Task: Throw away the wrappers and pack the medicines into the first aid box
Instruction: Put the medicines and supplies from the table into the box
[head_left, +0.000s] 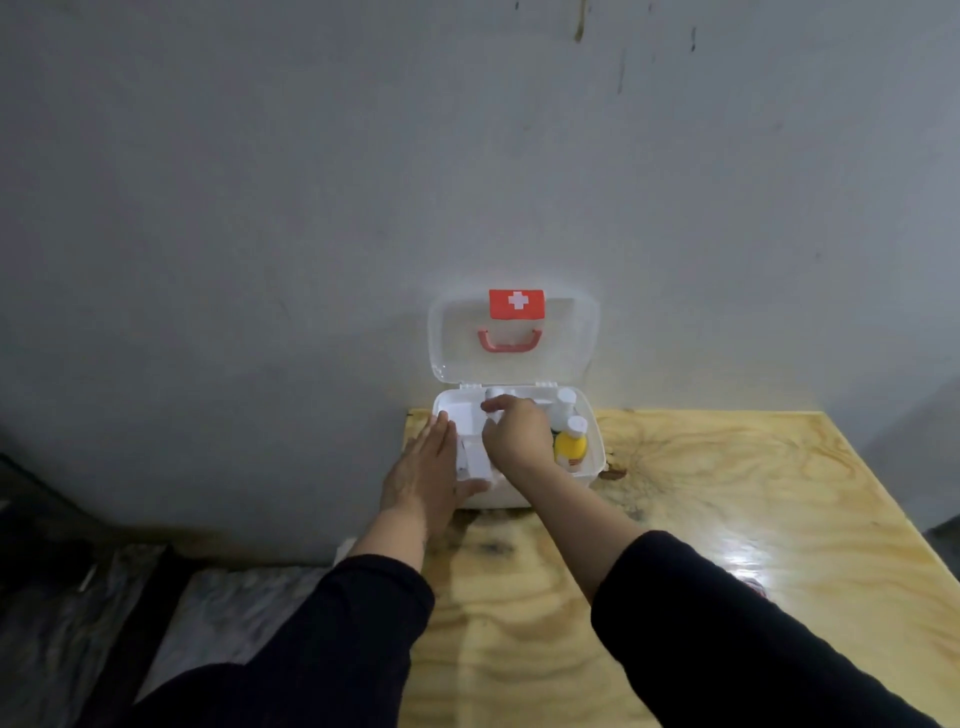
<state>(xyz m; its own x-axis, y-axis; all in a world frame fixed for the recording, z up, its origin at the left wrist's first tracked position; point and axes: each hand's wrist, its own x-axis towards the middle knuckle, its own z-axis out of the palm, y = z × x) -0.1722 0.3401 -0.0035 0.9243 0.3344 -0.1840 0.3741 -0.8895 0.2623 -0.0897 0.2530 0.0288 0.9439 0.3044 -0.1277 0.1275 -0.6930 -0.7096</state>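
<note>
The white first aid box (596, 457) stands open at the table's far left corner, its clear lid (566, 343) with a red cross label and red handle leaning against the wall. Inside I see a yellow bottle (570, 446), a white-capped bottle (563, 401) and white packets (475, 457). My left hand (423, 473) lies flat against the box's left front side, fingers spread. My right hand (514, 431) reaches down into the box with fingers curled around something white; what it is stays hidden.
The wooden table (675, 519) carries a bright glare spot at the right. A grey wall rises directly behind the box. Left of the table lie a dark floor and a patterned cloth (218, 613).
</note>
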